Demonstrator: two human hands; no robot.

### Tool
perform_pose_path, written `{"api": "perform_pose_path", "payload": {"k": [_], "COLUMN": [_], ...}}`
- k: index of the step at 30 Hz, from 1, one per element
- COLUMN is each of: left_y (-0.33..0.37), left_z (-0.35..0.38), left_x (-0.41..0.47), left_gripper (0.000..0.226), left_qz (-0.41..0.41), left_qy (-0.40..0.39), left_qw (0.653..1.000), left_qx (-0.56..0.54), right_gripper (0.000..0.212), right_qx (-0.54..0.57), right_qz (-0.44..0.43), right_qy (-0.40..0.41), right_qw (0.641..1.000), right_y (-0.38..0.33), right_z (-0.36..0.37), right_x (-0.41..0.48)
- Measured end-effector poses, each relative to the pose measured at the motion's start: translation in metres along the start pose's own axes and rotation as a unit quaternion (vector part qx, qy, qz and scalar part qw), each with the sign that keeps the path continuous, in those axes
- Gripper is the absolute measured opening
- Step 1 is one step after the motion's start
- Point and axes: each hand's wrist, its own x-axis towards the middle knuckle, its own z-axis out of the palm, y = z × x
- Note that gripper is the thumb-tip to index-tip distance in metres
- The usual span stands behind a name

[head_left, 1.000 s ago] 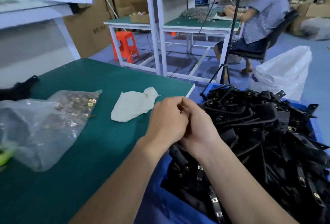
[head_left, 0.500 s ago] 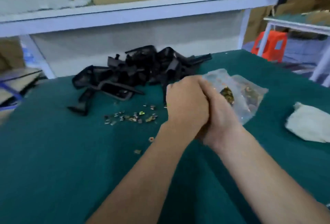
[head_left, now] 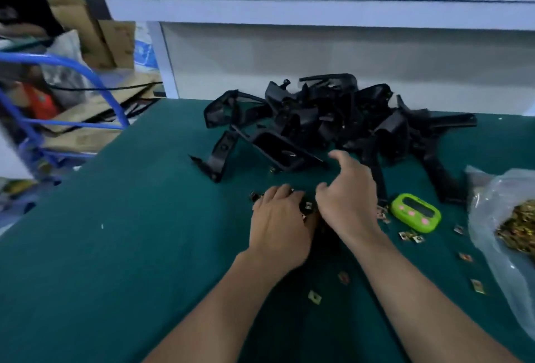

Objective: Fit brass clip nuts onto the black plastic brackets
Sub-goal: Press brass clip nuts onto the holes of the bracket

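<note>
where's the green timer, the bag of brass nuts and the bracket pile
green timer [head_left: 416,216]: head view, middle of its top face
bag of brass nuts [head_left: 489,206]: head view, clear plastic left of the nuts
bracket pile [head_left: 318,122]: head view, heap's middle

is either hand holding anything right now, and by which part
Right hand holds nothing, fingers loose. Left hand lies over a dark part on the green mat; whether it grips it cannot be told.
</note>
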Motion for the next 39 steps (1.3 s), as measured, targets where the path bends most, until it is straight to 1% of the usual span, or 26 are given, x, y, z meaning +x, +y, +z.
{"api": "perform_pose_path", "payload": {"k": [1,2,3,4,5,6,8,10,11,12,14,16,18,20,22,25,28,30,32,34,36,37,39], "left_y": [-0.001,-0.002,-0.002,-0.002,-0.002,-0.002,0.000,0.000,-0.001,-0.002,-0.007,-0.008,-0.006,-0.002,0.003,0.009,0.015,0.013,0.012,0.010,0.010,0.010,0.009], "left_z": [0.002,0.003,0.004,0.004,0.003,0.003,0.003,0.001,0.000,-0.001,-0.003,-0.004,-0.006,-0.007,-0.008,-0.008,-0.011,-0.012,-0.012,-0.013,-0.013,-0.013,-0.013], "left_x": [0.005,0.010,0.013,0.015,0.015,0.015,0.012,0.008,0.006,0.004,0.000,-0.004,-0.006,-0.006,-0.005,-0.007,-0.008,-0.008,-0.010,-0.008,-0.008,-0.008,-0.008], "left_gripper": [0.040,0.033,0.026,0.019,0.014,0.010,0.008,0.014,0.017,0.018,0.018,0.017,0.016,0.018,0.024,0.033,0.035,0.032,0.029,0.022,0.028,0.031,0.033], "left_qz": [0.010,0.014,0.022,0.029,0.035,0.038,0.040,0.030,0.025,0.017,0.000,-0.016,-0.021,-0.032,-0.043,-0.037,-0.056,-0.080,-0.105,-0.125,-0.138,-0.140,-0.145], "left_qy": [0.010,0.021,0.035,0.047,0.057,0.066,0.085,0.114,0.125,0.129,0.128,0.133,0.144,0.116,0.085,0.073,0.089,0.110,0.116,0.131,0.146,0.156,0.169], "left_qw": [1.000,0.999,0.998,0.997,0.996,0.994,0.992,0.988,0.985,0.983,0.984,0.983,0.978,0.971,0.963,0.962,0.942,0.922,0.910,0.910,0.912,0.909,0.904], "left_qx": [-0.007,-0.022,-0.040,-0.056,-0.066,-0.072,-0.079,-0.104,-0.118,-0.127,-0.125,-0.126,-0.147,-0.205,-0.253,-0.262,-0.320,-0.364,-0.383,-0.372,-0.359,-0.360,-0.366], "right_gripper": [0.061,0.061,0.059,0.056,0.050,0.043,0.029,0.026,0.030,0.039,0.062,0.074,0.076,0.075,0.079,0.082,0.092,0.097,0.097,0.091,0.082,0.078,0.072], "right_qx": [-0.099,-0.182,-0.235,-0.259,-0.268,-0.269,-0.237,-0.181,-0.154,-0.131,-0.090,-0.063,-0.070,-0.100,-0.115,-0.112,-0.105,-0.091,-0.013,0.078,0.144,0.170,0.210], "right_qz": [-0.007,0.002,0.024,0.046,0.049,0.027,-0.037,-0.061,-0.056,-0.047,-0.030,-0.036,-0.065,-0.089,-0.084,-0.076,-0.068,-0.060,-0.039,-0.024,-0.023,-0.019,0.000], "right_qy": [0.011,-0.003,-0.036,-0.070,-0.093,-0.100,-0.084,-0.061,-0.052,-0.045,-0.032,-0.016,-0.012,-0.023,-0.033,-0.038,-0.027,0.000,0.051,0.105,0.143,0.152,0.140], "right_qw": [0.995,0.983,0.971,0.962,0.958,0.958,0.967,0.980,0.985,0.989,0.995,0.997,0.995,0.991,0.989,0.990,0.992,0.994,0.998,0.991,0.979,0.973,0.968], "right_y": [0.007,0.014,0.021,0.025,0.028,0.029,0.027,0.024,0.022,0.021,0.021,0.025,0.027,0.030,0.032,0.037,0.043,0.047,0.050,0.051,0.050,0.049,0.048], "right_z": [0.000,-0.002,-0.006,-0.009,-0.010,-0.010,-0.009,-0.010,-0.012,-0.013,-0.015,-0.020,-0.025,-0.030,-0.034,-0.040,-0.047,-0.049,-0.051,-0.054,-0.055,-0.056,-0.055], "right_x": [0.009,0.016,0.020,0.020,0.017,0.013,0.001,-0.007,-0.010,-0.014,-0.020,-0.026,-0.030,-0.034,-0.040,-0.049,-0.055,-0.056,-0.058,-0.059,-0.061,-0.062,-0.060]}}
